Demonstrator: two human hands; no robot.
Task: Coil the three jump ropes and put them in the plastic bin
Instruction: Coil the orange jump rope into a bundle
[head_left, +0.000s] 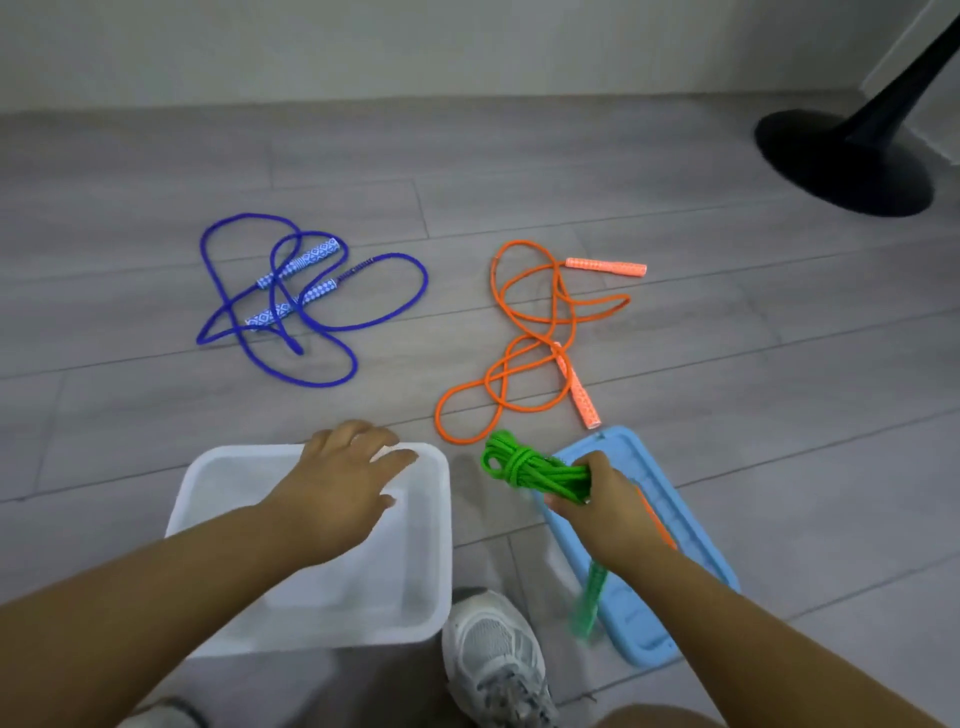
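Gripping the coiled green jump rope (535, 470), the right hand (605, 501) hovers beside the plastic bin (439, 525). The left hand (343, 475) rests open-fingered on its far rim.

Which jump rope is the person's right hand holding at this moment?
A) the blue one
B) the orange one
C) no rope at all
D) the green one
D: the right hand grips the coiled green rope, while the blue rope and the orange rope lie loose on the floor.
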